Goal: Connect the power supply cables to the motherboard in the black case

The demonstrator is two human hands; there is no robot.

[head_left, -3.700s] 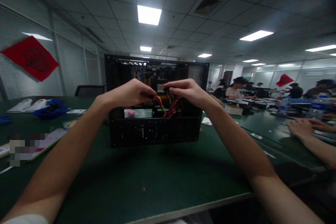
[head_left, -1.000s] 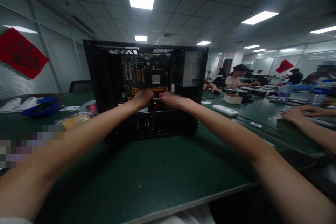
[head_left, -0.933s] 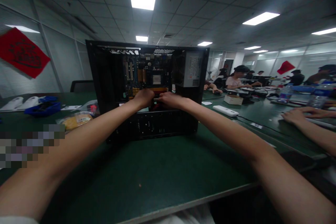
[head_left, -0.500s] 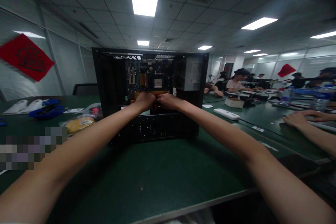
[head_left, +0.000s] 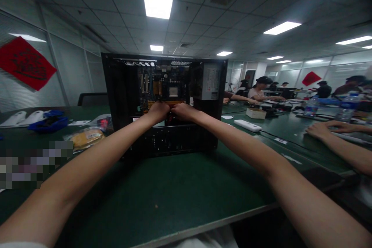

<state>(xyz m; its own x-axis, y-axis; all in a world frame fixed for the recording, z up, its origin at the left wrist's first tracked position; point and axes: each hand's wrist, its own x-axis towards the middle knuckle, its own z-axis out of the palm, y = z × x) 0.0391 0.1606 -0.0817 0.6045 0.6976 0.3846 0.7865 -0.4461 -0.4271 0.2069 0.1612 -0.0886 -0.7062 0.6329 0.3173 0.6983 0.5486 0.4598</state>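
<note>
An open black computer case (head_left: pixel 122 97) stands on the green table in front of me. Inside it I see a motherboard (head_left: pixel 163 77) with a square metal-topped processor (head_left: pixel 173 92) and orange memory slots (head_left: pixel 181 103). A grey power supply (head_left: pixel 210 81) sits in the upper right of the case. Both of my hands reach in at the lower edge of the board. My left hand (head_left: pixel 159 111) is closed, its fingertips close to my right hand (head_left: pixel 183 111), which is closed too. Dark and reddish wires (head_left: pixel 171 117) show between them. What the fingers grip is hidden.
Left of the case lie a plastic bag with yellow contents (head_left: pixel 87 138) and a blue item (head_left: pixel 48 121). To the right are a white power strip (head_left: pixel 247 125) with its cable, a small box (head_left: pixel 255 112) and water bottles (head_left: pixel 348 106). A co-worker's hands (head_left: pixel 322 128) rest at far right.
The view has shifted slightly, so most things sit a little further left. Both hands stay closed at the same place in the case.
</note>
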